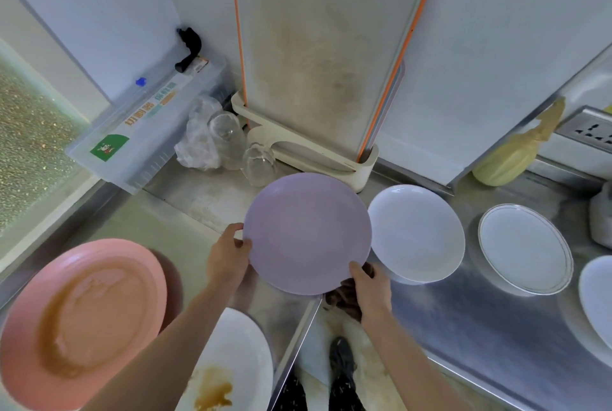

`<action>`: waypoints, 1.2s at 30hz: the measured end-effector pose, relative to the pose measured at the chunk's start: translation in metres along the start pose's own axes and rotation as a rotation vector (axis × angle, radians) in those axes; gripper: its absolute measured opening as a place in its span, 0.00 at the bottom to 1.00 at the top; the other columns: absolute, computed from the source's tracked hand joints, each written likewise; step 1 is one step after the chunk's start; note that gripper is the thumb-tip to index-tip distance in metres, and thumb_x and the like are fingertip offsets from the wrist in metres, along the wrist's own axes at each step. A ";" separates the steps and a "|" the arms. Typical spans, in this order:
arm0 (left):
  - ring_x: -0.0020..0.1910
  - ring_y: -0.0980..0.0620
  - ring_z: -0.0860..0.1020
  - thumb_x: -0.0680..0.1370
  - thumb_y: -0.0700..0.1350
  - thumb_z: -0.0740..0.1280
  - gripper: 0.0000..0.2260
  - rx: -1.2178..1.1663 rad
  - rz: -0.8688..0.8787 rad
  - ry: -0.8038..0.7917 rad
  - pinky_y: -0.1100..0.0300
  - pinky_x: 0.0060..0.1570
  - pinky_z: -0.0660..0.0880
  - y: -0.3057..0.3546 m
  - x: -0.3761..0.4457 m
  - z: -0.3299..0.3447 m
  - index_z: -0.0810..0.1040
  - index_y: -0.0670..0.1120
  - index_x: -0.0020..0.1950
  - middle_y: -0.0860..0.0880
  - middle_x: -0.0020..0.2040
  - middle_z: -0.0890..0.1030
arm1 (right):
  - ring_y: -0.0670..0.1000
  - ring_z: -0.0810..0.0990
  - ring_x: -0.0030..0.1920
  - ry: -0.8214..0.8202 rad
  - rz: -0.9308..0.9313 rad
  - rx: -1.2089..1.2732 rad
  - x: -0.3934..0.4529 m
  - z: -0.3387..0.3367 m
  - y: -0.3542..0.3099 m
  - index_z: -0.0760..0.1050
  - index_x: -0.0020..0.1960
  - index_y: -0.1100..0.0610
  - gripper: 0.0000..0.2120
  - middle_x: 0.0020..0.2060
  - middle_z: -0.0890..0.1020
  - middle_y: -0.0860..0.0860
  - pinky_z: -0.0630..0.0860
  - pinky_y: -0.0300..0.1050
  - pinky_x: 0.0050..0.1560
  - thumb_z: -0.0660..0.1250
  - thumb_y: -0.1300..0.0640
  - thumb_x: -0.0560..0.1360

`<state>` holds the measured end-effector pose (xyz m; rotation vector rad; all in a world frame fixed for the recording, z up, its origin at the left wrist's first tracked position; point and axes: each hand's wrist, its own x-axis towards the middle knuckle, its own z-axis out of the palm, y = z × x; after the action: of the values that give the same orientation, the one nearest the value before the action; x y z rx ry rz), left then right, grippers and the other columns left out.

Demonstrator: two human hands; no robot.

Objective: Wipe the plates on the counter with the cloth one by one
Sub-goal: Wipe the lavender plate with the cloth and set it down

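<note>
I hold a lilac plate [308, 231] above the corner of the steel counter [480, 337]. My left hand [228, 255] grips its left rim. My right hand [369, 288] grips its lower right rim, with a dark brown cloth [344, 303] bunched under the fingers. The lilac plate's face looks clean. To the left lie a pink plate [79, 321] smeared with brown sauce and a white plate [231, 364] with a brown stain. On the right sit three clean white plates: one [417, 231] beside the lilac plate, a rimmed one [525, 246], and one [596, 294] at the frame edge.
A cutting board [331, 46] stands in a cream holder [331, 158] against the back wall. Upturned glasses [258, 162] and a clear plastic box [145, 125] fill the back left corner. A yellow cloth [510, 155] and a wall socket [592, 130] are at the right.
</note>
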<state>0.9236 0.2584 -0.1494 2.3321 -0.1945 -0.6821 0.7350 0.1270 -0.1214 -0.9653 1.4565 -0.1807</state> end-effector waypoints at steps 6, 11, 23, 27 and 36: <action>0.39 0.39 0.81 0.76 0.44 0.66 0.13 -0.140 -0.005 -0.033 0.43 0.45 0.80 -0.007 0.002 0.005 0.73 0.50 0.60 0.46 0.41 0.80 | 0.55 0.82 0.41 0.032 -0.056 -0.231 0.016 -0.003 -0.002 0.76 0.42 0.53 0.07 0.39 0.83 0.53 0.80 0.54 0.49 0.66 0.50 0.75; 0.45 0.39 0.79 0.77 0.42 0.66 0.19 -0.234 -0.033 -0.118 0.49 0.43 0.80 -0.001 -0.007 -0.001 0.70 0.46 0.67 0.47 0.44 0.77 | 0.58 0.83 0.40 0.013 -0.072 -0.462 0.018 -0.007 -0.013 0.75 0.36 0.59 0.18 0.37 0.84 0.58 0.80 0.56 0.49 0.67 0.44 0.72; 0.52 0.46 0.76 0.71 0.38 0.69 0.23 -0.380 -0.036 -0.206 0.54 0.56 0.71 0.005 -0.046 -0.027 0.70 0.43 0.65 0.48 0.56 0.75 | 0.57 0.81 0.40 -0.186 -0.001 -0.438 -0.006 -0.034 -0.015 0.75 0.48 0.61 0.11 0.40 0.82 0.60 0.79 0.50 0.43 0.70 0.54 0.72; 0.39 0.54 0.77 0.74 0.30 0.65 0.13 -0.331 -0.055 -0.088 0.72 0.37 0.73 -0.017 -0.061 -0.041 0.72 0.40 0.57 0.38 0.56 0.75 | 0.57 0.82 0.38 -0.320 -0.093 -0.336 -0.030 -0.030 -0.014 0.78 0.47 0.60 0.07 0.38 0.84 0.59 0.80 0.50 0.40 0.67 0.56 0.75; 0.50 0.47 0.75 0.74 0.33 0.67 0.11 -0.078 -0.028 0.116 0.53 0.57 0.72 -0.094 -0.112 -0.075 0.77 0.36 0.56 0.39 0.54 0.79 | 0.42 0.78 0.33 -0.408 -0.346 -0.373 -0.083 0.019 0.022 0.71 0.50 0.54 0.05 0.39 0.80 0.50 0.73 0.30 0.32 0.65 0.55 0.77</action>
<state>0.8639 0.4081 -0.1176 2.2949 -0.0810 -0.5556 0.7273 0.2023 -0.0763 -1.4635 0.9558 0.0416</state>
